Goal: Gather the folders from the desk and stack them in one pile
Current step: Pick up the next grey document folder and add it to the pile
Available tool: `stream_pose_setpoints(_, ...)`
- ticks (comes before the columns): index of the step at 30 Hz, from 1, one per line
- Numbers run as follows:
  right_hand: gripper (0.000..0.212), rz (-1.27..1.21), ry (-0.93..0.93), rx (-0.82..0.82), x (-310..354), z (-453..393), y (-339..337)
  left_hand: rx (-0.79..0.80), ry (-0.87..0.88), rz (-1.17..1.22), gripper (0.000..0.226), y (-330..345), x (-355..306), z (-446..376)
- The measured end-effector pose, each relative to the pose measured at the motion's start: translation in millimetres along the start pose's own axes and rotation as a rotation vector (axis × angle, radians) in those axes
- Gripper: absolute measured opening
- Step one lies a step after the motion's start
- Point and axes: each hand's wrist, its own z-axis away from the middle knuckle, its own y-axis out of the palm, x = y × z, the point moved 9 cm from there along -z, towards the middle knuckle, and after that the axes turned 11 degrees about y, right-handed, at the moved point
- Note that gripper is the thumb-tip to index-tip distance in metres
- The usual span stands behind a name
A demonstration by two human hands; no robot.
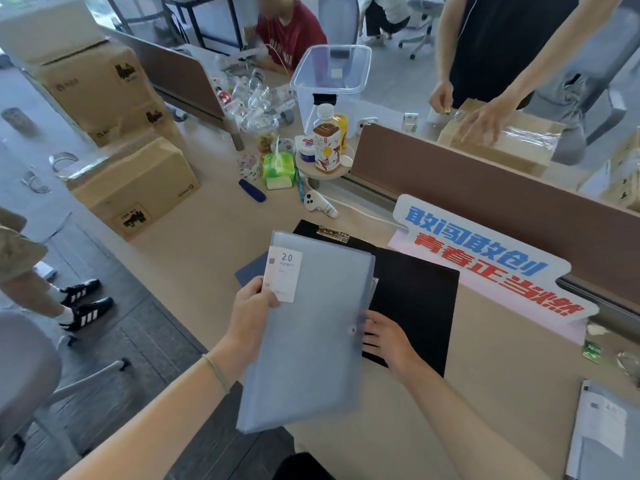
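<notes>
- The left hand [254, 306] grips the left edge of a translucent blue folder [311, 327], thumb on top just below its white label [283, 277] printed "20".
- That folder is held above the worktop [207, 237], its near end reaching past the worktop edge towards the person.
- The right hand [388, 341] lies with fingers spread on a black folder [415, 299], which rests flat on the worktop; it presses rather than grasps, and its fingertips are hidden behind the blue folder's right edge.
- A black clipboard [334, 233] with a metal clip lies just beyond, partly under the blue folder.
- A dark blue folder corner [250, 271] shows at the left, beneath the blue one.
- Another grey-blue folder [602, 434] lies near the right edge of the worktop, well apart.
</notes>
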Motion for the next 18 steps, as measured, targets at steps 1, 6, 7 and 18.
stream_pose_setpoints(1, 0.032, 0.008, -0.011, 0.01, -1, 3, -3, 0.005, -0.019, 0.012, 0.035, 2, 2, -1)
stream_pose_setpoints(6, 0.02, -0.098, -0.039, 0.007, -9, 10, -31, 0.065, -0.086, 0.04, 0.033, 22, 13, -4)
stream_pose_setpoints(7, 0.016, -0.122, -0.048, -0.009, -9, 12, -38, 0.078, -0.089, 0.034, 0.033, 27, 16, -6)
stream_pose_setpoints(18, 0.016, -0.278, -0.16, -0.268, -20, 50, -135, 0.33, -0.111, -0.066, 0.034, 121, 52, 0)
